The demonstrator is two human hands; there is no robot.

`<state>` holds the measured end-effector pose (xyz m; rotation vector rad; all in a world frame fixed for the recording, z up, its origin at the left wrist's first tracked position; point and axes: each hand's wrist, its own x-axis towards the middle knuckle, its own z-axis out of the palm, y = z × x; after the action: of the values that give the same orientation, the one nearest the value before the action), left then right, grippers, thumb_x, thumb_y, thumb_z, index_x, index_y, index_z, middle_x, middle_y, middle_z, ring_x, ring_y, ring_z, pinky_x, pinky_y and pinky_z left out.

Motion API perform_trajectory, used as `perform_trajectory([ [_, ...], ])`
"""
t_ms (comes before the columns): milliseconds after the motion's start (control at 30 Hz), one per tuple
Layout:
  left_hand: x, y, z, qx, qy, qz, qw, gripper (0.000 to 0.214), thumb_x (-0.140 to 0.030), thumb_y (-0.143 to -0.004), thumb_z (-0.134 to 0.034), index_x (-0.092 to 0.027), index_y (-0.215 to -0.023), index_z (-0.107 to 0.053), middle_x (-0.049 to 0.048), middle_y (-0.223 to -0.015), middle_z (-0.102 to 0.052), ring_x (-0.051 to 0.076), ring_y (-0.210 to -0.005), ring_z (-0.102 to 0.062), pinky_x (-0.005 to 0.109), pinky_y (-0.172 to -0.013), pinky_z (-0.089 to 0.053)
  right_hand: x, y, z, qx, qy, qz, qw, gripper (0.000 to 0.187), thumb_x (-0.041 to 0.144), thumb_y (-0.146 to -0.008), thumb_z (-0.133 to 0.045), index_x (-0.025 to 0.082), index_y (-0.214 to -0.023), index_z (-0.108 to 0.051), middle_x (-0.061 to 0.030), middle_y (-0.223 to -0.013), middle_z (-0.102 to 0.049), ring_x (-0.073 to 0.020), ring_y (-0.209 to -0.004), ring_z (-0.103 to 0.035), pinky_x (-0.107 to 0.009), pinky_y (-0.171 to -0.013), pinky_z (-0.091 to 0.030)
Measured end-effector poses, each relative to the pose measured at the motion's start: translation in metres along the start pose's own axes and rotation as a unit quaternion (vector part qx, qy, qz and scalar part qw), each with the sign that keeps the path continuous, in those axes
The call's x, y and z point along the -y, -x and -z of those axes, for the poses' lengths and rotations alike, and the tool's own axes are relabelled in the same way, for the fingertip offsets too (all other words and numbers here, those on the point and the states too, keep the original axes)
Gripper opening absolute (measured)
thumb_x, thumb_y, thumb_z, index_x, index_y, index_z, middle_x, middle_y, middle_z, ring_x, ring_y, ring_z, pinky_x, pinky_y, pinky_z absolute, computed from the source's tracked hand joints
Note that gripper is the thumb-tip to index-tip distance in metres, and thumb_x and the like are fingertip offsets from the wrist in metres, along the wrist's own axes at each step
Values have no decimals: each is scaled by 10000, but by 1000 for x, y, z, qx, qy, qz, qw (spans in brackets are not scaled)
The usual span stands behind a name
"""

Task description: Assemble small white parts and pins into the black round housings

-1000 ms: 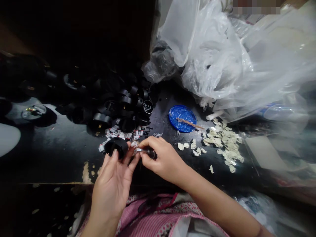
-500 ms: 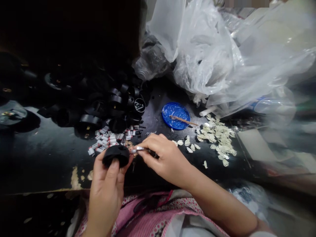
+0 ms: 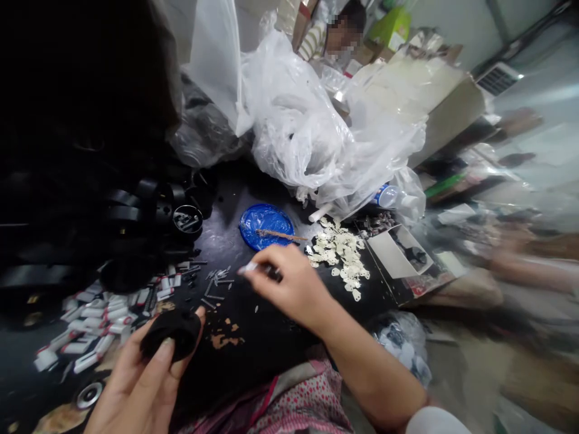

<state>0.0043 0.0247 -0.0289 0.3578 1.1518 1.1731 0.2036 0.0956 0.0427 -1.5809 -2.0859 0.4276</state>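
My left hand grips a black round hollow part, thumb across its near side, low over the worktop. My right hand is closed on a small tool with a dark handle and a pale tip. The tip points left, apart from the black part; blur hides its exact kind. Left of the black part lie many white cylinders with red bands. Small springs and slim metal pieces are scattered between the hands. A blue lid with a brown stick across it sits beyond my right hand.
Black round parts crowd the left side. Pale flat pieces are heaped right of the lid, near an open white box. Plastic bags bulge at the back. A person is beyond them.
The view has swung to the right. My hands have moved apart: the tool's tip was at the black part's side and is now away from it. Both hands keep their holds.
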Motion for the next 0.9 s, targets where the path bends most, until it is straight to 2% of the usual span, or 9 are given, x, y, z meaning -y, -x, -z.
perform_trajectory([
  [67, -3, 2, -5, 12, 4, 17, 1000, 395, -305, -799, -656, -278, -1187, -586, 41, -1082, -721, 231, -1009, -664, 274, -855, -547, -22, -9, 8, -9, 97, -65, 993, 147, 308, -875, -589, 163, -880, -612, -18, -842, -678, -144, -772, -590, -271, -731, -348],
  [200, -2, 2, -10, 12, -2, -2, 1000, 326, -305, -815, -644, -255, -1133, -594, 47, -1013, -742, 210, -890, -703, 279, -852, -550, -47, -22, 8, 24, 132, -68, 989, 126, 294, -876, -588, 170, -870, -610, -17, -868, -681, -162, -789, -595, -293, -747, -316],
  [500, -2, 1, -10, -1, -7, 4, 1000, 305, -314, -807, -647, -260, -1106, -615, 40, -1011, -739, 221, -897, -701, 307, -862, -549, -49, -24, -6, 26, 163, -56, 985, 142, 296, -900, -546, 165, -904, -600, -42, -907, -682, -179, -823, -592, -318, -780, -279],
  [700, -2, 2, -11, -4, -10, -17, 1000, 297, -309, -790, -664, -265, -1082, -633, 31, -994, -738, 213, -879, -703, 298, -848, -552, -52, -23, -8, 9, 125, -68, 990, 126, 296, -881, -569, 178, -898, -609, -29, -912, -685, -167, -820, -594, -304, -779, -316],
  [800, -2, 2, -9, -9, 0, -10, 1000, 329, -304, -789, -666, -274, -1114, -627, 33, -1045, -727, 222, -909, -696, 331, -894, -533, -49, -19, -3, -13, 98, -81, 992, 133, 303, -873, -578, 174, -869, -609, -17, -856, -676, -151, -774, -591, -290, -759, -352],
  [900, -1, 5, -11, -30, 22, 19, 999, 416, -310, -783, -675, -283, -1189, -592, 52, -1087, -715, 242, -948, -686, 349, -898, -531, -38, -11, 1, -35, -43, -117, 992, 153, 322, -855, -592, 171, -826, -599, -1, -775, -657, -120, -680, -560, -252, -676, -395],
])
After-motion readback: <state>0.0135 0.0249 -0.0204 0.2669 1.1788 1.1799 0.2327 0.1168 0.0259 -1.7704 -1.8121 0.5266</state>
